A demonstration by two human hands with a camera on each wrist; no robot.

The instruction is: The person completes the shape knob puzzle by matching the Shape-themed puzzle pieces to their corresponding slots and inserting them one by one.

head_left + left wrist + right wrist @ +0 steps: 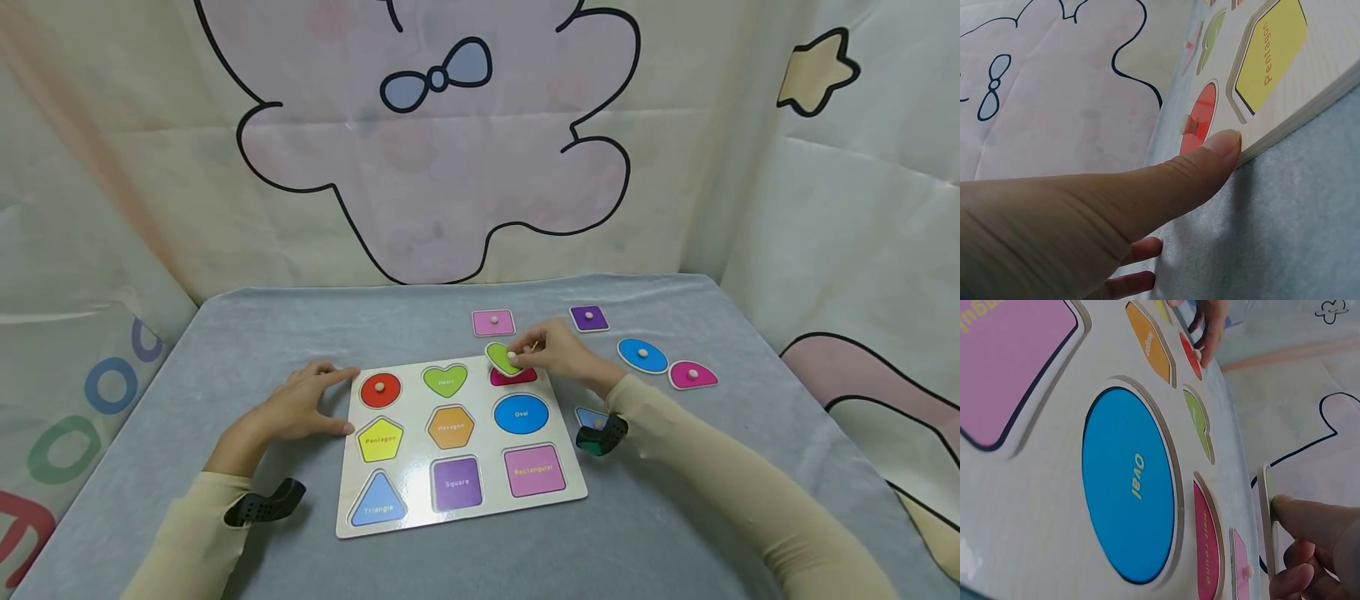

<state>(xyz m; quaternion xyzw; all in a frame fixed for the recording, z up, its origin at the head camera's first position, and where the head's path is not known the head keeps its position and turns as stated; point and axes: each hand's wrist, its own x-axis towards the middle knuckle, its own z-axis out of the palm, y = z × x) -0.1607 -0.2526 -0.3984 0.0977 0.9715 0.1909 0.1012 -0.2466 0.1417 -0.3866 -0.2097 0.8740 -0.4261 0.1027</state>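
Observation:
My right hand [558, 354] pinches a green heart puzzle piece [497, 357] by its small knob. The piece is tilted above the top right corner of a white shape board [491, 442], partly covering the red half-round recess [517, 377]. In the right wrist view the heart piece [1265, 506] appears nearly edge-on. My left hand [296, 404] touches the board's left edge with thumb and forefinger spread. In the left wrist view, the thumb [1191, 169] lies against that edge. A red circle piece [370, 395] with a knob sits in the board; the green heart recess [444, 392] is beside it.
Beyond the board lie a pink rectangle piece [483, 324] and a purple piece [580, 319]. To the right are a blue oval [633, 348] and a magenta half-round [681, 377]. A blue piece [590, 416] is partly hidden by the right wrist. Grey cloth [660, 542] covers the table.

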